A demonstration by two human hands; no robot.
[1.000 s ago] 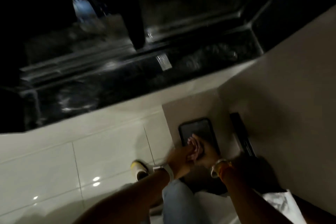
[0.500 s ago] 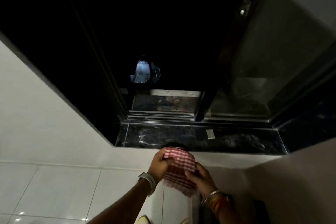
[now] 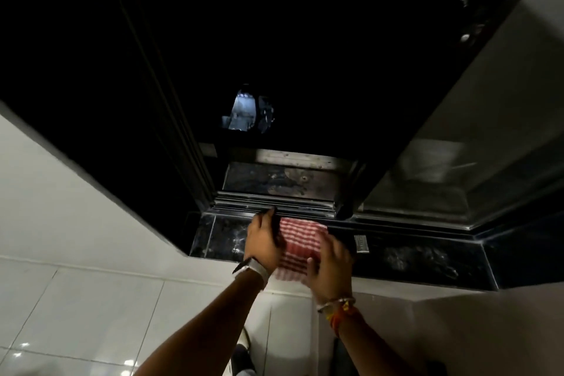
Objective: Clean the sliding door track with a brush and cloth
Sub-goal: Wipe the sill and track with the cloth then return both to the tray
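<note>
Left hand (image 3: 263, 240): on the cloth's left edge, fingers curled over it and reaching toward the track; a dark thin thing lies along my fingers, too dim to name, so I cannot tell whether I grip it.
Right hand (image 3: 331, 265): fingers spread flat, pressing the near right part of the cloth down on the sill.
Cloth (image 3: 300, 241): red and white check, laid across the sill between my hands; its far edge touches the track, its near edge hangs a little over the sill's front.
Watch (image 3: 254, 269): pale strap on my left wrist.
Bangles (image 3: 335, 304): a metal band and orange thread on my right wrist.
Sill (image 3: 412, 256): dark polished stone, running left to right just near of the track.
Track (image 3: 244, 203): ribbed metal rails beyond the sill, dull and marked; bare to the left of the cloth.
Door (image 3: 451, 168): dark frame and glass on the right, its lower corner sitting on the track just right of the cloth.
Tag (image 3: 361, 243): small pale rectangle on the sill, just right of my right hand.
Floor (image 3: 76, 308): white glossy tiles, near and left.
Brush: I cannot make one out for sure.
</note>
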